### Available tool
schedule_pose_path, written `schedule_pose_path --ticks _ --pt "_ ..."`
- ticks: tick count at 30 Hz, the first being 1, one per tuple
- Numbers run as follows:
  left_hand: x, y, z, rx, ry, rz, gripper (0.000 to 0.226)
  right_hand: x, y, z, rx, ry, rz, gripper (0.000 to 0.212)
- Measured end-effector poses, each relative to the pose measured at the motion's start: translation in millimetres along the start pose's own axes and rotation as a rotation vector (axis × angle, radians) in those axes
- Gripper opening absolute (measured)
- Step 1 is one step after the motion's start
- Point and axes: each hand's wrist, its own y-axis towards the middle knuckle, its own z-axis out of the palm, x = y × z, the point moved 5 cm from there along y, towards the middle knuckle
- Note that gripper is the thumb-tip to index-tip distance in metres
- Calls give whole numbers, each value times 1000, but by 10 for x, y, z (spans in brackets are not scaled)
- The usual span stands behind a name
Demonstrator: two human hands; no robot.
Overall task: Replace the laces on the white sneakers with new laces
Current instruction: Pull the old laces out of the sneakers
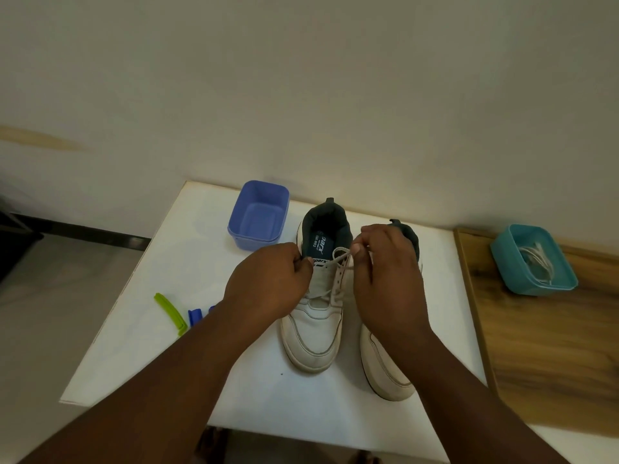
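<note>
hands work at the left sneaker [315, 333] on the white table [160, 329], the left hand [268, 283] and right hand [385, 279] each with fingers pinched on an end of the lace [338, 262] near the top eyelets. it looks like untying or loosening, so next comes pulling the lace free eyelet by eyelet. both sneakers are scuffed white with dark linings; pale laces wait in the teal tub [566, 283].
</note>
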Motion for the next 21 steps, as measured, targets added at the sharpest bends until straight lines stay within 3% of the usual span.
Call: schedule_pose_path --ticks 2,5,7,9,11,15,18,21 --pt "-8 -6 -8 2 -5 0 34 -45 23 -83 -53 144 124 17" --pt "-59 -10 -78 -58 -62 27 26 -43 79 -234 -119 718 312 24" --pt "-133 -9 -146 -134 -82 101 32 25 124 -345 -168 1023 303 26" --pt "-207 -14 -162 -178 -24 201 40 65 154 -443 -248 1164 263 24" --pt "-260 -38 -102 -143 122 267 38 70 167 -561 -377 1178 206 22" --pt "-263 -85 105 26 335 332 37 128 139 -866 -652 912 -2 19" --pt "-287 -89 74 27 338 330 29 211 95 -867 -630 843 -93 22" --pt "-300 -88 53 47 347 307 23 268 26 -764 -502 737 -207 29"
